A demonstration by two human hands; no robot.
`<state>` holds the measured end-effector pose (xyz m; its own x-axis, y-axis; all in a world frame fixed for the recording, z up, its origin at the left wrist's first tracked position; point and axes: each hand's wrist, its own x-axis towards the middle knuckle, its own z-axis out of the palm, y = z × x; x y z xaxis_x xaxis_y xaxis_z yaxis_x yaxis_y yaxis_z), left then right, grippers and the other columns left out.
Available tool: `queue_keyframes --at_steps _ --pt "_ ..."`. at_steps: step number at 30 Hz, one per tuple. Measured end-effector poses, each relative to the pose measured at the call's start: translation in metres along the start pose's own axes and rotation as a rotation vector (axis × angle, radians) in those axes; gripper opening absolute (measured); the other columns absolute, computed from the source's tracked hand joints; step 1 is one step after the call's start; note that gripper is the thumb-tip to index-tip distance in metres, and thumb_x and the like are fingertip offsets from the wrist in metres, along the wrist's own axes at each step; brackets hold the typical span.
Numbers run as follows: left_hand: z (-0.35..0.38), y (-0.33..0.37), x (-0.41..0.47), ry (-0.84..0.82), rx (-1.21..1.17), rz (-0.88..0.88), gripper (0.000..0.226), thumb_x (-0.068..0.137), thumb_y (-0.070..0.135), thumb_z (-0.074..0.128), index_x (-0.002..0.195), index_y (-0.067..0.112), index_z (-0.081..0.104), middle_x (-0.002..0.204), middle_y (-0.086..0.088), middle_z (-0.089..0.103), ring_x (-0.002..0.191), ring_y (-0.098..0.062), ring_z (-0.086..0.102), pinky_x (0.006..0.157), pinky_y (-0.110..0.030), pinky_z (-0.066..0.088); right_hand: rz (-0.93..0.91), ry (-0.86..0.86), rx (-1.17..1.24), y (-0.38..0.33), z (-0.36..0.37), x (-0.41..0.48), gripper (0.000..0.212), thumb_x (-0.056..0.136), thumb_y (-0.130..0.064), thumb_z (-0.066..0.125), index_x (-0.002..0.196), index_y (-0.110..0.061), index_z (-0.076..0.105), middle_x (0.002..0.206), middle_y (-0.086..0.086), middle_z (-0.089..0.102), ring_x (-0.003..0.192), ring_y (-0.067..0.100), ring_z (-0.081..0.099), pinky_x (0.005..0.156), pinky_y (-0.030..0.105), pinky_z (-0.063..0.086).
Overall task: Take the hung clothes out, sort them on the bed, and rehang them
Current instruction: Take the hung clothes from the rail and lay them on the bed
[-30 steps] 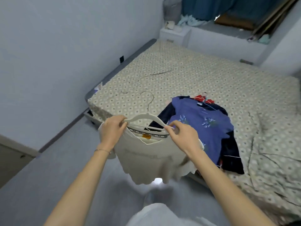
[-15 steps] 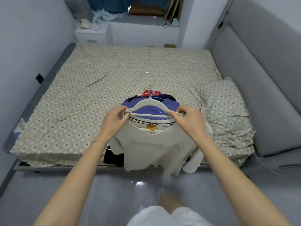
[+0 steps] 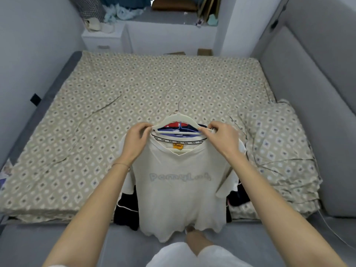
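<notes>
Cream T-shirt on a white hanger, held up over the near edge of the bed: that is what I am working with.

My left grip is pinched on the hanger's left end, with the shirt's shoulder under the fingers. My right grip is pinched the same way on the right end. Both are clamped, and neither is free.

What counts for the next move is how the hanger lies. Its long axis runs straight across my view, side to side, roughly parallel to the bed's near edge. The two grips sit level at its ends, so neither is nearer than the other. The metal hook points away from me, toward the far end of the bed. The shirt's body drops down from the grips toward me and hangs past the mattress edge.

Right behind the shirt is the pile of clothes already on the bed. Dark cloth shows on both sides of the shirt, and red and blue show through the hanger's opening.

I judge the shirt only needs lowering forward to land flat on that pile, keeping both ends level.
</notes>
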<state>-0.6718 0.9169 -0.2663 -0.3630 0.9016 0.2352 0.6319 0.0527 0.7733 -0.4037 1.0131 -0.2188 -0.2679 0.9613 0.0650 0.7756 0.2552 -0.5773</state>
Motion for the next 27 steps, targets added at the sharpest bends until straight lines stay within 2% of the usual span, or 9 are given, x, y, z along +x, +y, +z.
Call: queue_keyframes --at_steps 2,6,8,13,18,21,24,27 --pt "0.014 -0.013 0.031 -0.027 -0.004 -0.045 0.015 0.096 0.004 0.056 0.097 0.005 0.071 0.096 -0.001 0.069 0.09 -0.013 0.06 0.083 -0.015 0.042 -0.003 -0.031 -0.004 0.01 0.015 0.037 0.037 0.086 -0.053 0.065 0.071 -0.019 0.061 0.06 -0.006 0.052 0.066 0.016 0.05 0.055 0.033 0.032" --pt "0.046 -0.049 0.077 -0.09 0.022 -0.138 0.015 0.095 0.005 0.056 0.096 0.007 0.07 0.097 -0.004 0.07 0.093 -0.021 0.062 0.085 -0.03 0.044 0.008 -0.163 0.0 0.034 0.054 0.101 0.037 0.089 -0.052 0.061 0.074 -0.019 0.059 0.062 -0.006 0.051 0.066 0.019 0.052 0.05 0.03 0.029" --pt "0.061 -0.065 0.089 -0.117 0.011 -0.186 0.014 0.096 0.005 0.055 0.096 0.007 0.069 0.096 -0.003 0.07 0.093 -0.021 0.062 0.086 -0.034 0.045 0.014 -0.216 -0.005 0.047 0.074 0.124 0.039 0.09 -0.051 0.061 0.075 -0.015 0.062 0.067 -0.002 0.058 0.069 0.021 0.056 0.053 0.033 0.033" --pt "0.093 -0.111 0.113 -0.178 0.022 -0.245 0.014 0.095 0.01 0.055 0.095 0.013 0.069 0.091 0.004 0.068 0.087 -0.018 0.062 0.082 -0.035 0.046 0.053 -0.314 -0.013 0.076 0.121 0.158 0.047 0.093 -0.053 0.055 0.078 -0.01 0.064 0.073 0.005 0.065 0.071 0.023 0.059 0.063 0.039 0.044" --pt "0.133 -0.167 0.136 -0.17 0.02 -0.263 0.015 0.095 0.009 0.055 0.096 0.014 0.069 0.09 0.008 0.066 0.086 -0.016 0.062 0.083 -0.035 0.047 0.104 -0.322 -0.055 0.101 0.178 0.188 0.042 0.094 -0.049 0.055 0.081 -0.01 0.065 0.074 0.007 0.063 0.07 0.024 0.057 0.063 0.04 0.043" --pt "0.158 -0.204 0.15 -0.157 0.03 -0.261 0.017 0.096 0.014 0.051 0.097 0.015 0.068 0.09 0.01 0.065 0.085 -0.014 0.06 0.084 -0.041 0.047 0.097 -0.309 -0.073 0.118 0.214 0.208 0.033 0.095 -0.043 0.056 0.085 -0.014 0.066 0.08 0.004 0.064 0.075 0.024 0.058 0.067 0.043 0.047" --pt "0.178 -0.236 0.158 -0.151 0.034 -0.266 0.019 0.097 0.015 0.049 0.098 0.013 0.068 0.092 0.005 0.066 0.087 -0.018 0.061 0.084 -0.042 0.047 0.098 -0.318 -0.077 0.134 0.244 0.221 0.023 0.096 -0.034 0.057 0.091 -0.014 0.068 0.085 0.004 0.065 0.078 0.024 0.058 0.069 0.044 0.048" --pt "0.194 -0.256 0.16 -0.176 0.072 -0.255 0.019 0.096 0.011 0.05 0.099 0.01 0.069 0.095 -0.003 0.07 0.089 -0.024 0.062 0.083 -0.037 0.044 0.126 -0.362 -0.096 0.148 0.265 0.226 0.02 0.097 -0.028 0.056 0.095 -0.013 0.068 0.086 0.006 0.065 0.077 0.024 0.059 0.063 0.038 0.044"
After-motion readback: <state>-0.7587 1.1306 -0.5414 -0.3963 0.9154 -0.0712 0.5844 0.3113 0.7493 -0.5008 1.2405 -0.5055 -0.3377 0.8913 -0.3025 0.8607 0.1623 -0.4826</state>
